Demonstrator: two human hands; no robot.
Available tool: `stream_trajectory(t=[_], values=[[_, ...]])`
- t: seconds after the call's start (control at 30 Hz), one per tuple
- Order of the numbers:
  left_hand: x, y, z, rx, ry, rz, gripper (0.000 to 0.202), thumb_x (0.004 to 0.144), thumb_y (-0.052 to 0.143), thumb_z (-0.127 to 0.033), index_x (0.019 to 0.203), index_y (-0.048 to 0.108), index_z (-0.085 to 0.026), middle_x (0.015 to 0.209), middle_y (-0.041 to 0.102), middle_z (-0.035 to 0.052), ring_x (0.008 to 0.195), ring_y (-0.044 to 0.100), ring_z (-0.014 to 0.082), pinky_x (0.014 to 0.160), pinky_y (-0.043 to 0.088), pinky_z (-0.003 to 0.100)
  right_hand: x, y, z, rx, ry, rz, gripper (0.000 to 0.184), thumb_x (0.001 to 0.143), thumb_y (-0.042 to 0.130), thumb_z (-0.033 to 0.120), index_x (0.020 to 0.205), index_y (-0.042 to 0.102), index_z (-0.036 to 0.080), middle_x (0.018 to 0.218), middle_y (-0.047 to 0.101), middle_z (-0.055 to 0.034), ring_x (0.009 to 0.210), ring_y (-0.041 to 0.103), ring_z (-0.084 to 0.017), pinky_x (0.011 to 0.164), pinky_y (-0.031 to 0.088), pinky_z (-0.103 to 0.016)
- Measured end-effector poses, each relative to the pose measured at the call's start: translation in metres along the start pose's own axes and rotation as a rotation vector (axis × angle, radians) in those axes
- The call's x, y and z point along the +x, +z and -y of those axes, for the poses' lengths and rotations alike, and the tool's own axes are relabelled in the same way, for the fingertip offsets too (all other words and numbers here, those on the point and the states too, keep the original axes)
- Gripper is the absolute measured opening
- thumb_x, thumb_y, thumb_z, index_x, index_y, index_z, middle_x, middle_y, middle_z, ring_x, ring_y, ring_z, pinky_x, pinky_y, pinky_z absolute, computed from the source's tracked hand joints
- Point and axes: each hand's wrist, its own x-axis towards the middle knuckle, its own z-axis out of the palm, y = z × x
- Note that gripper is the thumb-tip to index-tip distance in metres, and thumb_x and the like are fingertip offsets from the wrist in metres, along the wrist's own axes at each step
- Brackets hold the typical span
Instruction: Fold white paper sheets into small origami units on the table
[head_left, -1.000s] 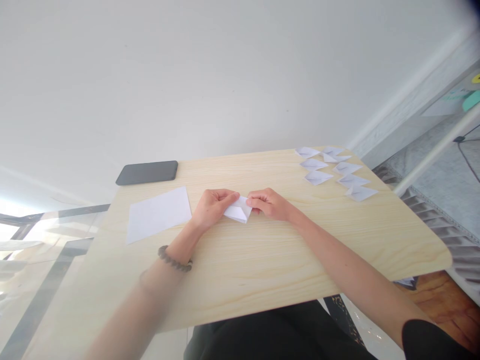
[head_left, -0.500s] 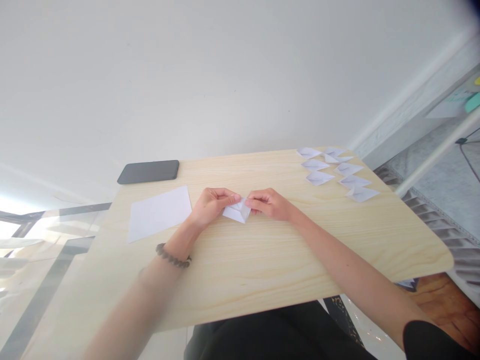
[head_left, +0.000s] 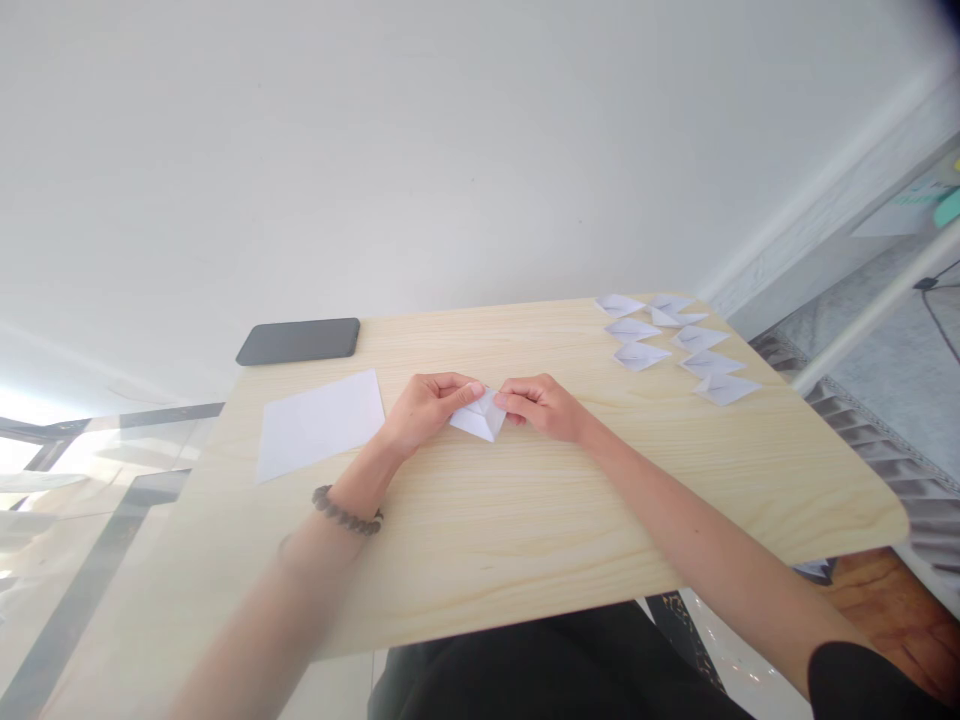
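Observation:
A small piece of folded white paper (head_left: 478, 421) is held between my two hands, just above or on the middle of the table (head_left: 480, 540). My left hand (head_left: 429, 408) pinches its left upper side, thumb on top. At its right corner, my right hand (head_left: 541, 406) grips the paper between thumb and curled fingers. Creases and a raised flap show on the paper's near side; its far edge is partly hidden by my fingers. A dark bead bracelet (head_left: 346, 511) circles my left wrist.
Left of my hands lies a flat white sheet (head_left: 319, 425). Behind it, a dark phone (head_left: 298, 342) rests near the table's far left corner. Several folded paper pieces (head_left: 703, 364) lie in two columns at the far right. A white wall (head_left: 450, 150) rises behind the table.
Both hands still hold the folded paper. The right fingers have shifted slightly at its right corner, and the paper is turned a little. The other items stay in place.

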Motion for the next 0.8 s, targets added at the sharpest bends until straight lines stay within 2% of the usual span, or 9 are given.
stream_trajectory(t=[0.13, 0.33, 0.53, 0.7, 0.8], values=[[0.0, 0.001, -0.003, -0.041, -0.009, 0.019, 0.045, 0.063, 0.073, -0.034, 0.101, 0.061, -0.015, 0.089, 0.068, 0.0081, 0.08, 0.062, 0.0189, 0.072, 0.047, 0.03, -0.001, 0.004, 0.0, -0.017, 0.012, -0.066, 0.032, 0.085, 0.042, 0.037, 0.061, 0.049, 0.016, 0.055, 0.049, 0.002, 0.05, 0.043, -0.008, 0.05, 0.032, -0.021], [-0.002, 0.002, -0.005, -0.011, -0.017, 0.046, 0.041, 0.065, 0.07, -0.039, 0.096, 0.065, -0.013, 0.091, 0.068, 0.0083, 0.087, 0.062, 0.0217, 0.078, 0.047, 0.032, 0.0, 0.008, 0.001, -0.09, -0.011, -0.201, 0.034, 0.086, 0.04, 0.038, 0.062, 0.049, 0.016, 0.059, 0.051, 0.0007, 0.054, 0.044, -0.009, 0.053, 0.034, -0.022], [-0.001, 0.003, -0.001, 0.108, -0.01, 0.035, 0.033, 0.065, 0.068, -0.041, 0.085, 0.07, -0.015, 0.082, 0.068, 0.0052, 0.08, 0.062, 0.0206, 0.071, 0.05, 0.03, 0.001, 0.009, 0.004, -0.155, -0.068, -0.237, 0.031, 0.085, 0.042, 0.033, 0.059, 0.045, 0.016, 0.056, 0.043, 0.0022, 0.053, 0.039, -0.008, 0.052, 0.03, -0.022], [0.001, 0.001, 0.004, 0.22, -0.043, 0.07, 0.031, 0.063, 0.069, -0.043, 0.076, 0.07, -0.015, 0.071, 0.068, 0.0042, 0.068, 0.064, 0.0205, 0.06, 0.049, 0.027, 0.002, 0.01, 0.003, -0.127, -0.094, -0.233, 0.023, 0.083, 0.046, 0.032, 0.068, 0.051, 0.016, 0.067, 0.049, 0.0004, 0.058, 0.042, -0.009, 0.053, 0.032, -0.022], [0.0, 0.0, 0.005, 0.262, -0.059, 0.1, 0.03, 0.063, 0.068, -0.044, 0.074, 0.07, -0.016, 0.068, 0.067, 0.0032, 0.067, 0.064, 0.0201, 0.059, 0.048, 0.026, 0.003, 0.011, 0.002, -0.099, -0.105, -0.229, 0.023, 0.083, 0.045, 0.032, 0.066, 0.05, 0.016, 0.066, 0.048, 0.0008, 0.058, 0.041, -0.009, 0.053, 0.032, -0.022]])
